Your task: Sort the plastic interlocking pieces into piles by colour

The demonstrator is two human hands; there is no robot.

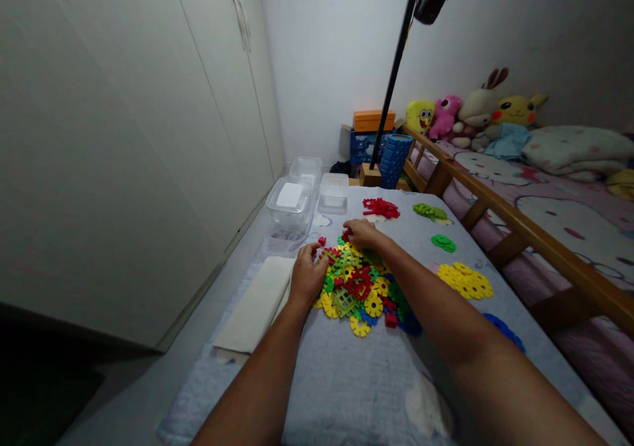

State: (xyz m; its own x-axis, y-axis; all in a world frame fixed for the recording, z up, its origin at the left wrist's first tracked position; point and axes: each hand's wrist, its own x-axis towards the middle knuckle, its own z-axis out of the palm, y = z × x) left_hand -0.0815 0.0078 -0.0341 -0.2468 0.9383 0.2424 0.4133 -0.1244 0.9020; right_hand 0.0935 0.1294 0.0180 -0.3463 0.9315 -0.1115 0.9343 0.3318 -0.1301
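A mixed pile of plastic building pieces (360, 281) lies on the cloth-covered table, with yellow notched discs, red interlocking pieces and green lattice squares among them. At the pile's left edge is my left hand (307, 273), its fingers curved and the thumb apart from them. Just beyond those fingertips sits a small red block (322, 241). My right hand (364, 234) reaches over the far side of the pile, fingers bent down and closed on a red piece (347, 234), partly hidden by them.
Sorted groups lie rightward: red pieces (381, 208), light green pieces (430, 212), green discs (443, 242), yellow discs (465, 281) and blue pieces (504, 330). Clear plastic boxes (334, 193) stand at the back left. A folded cream cloth (255, 304) lies left; a wooden bed rail (539, 248) borders the right.
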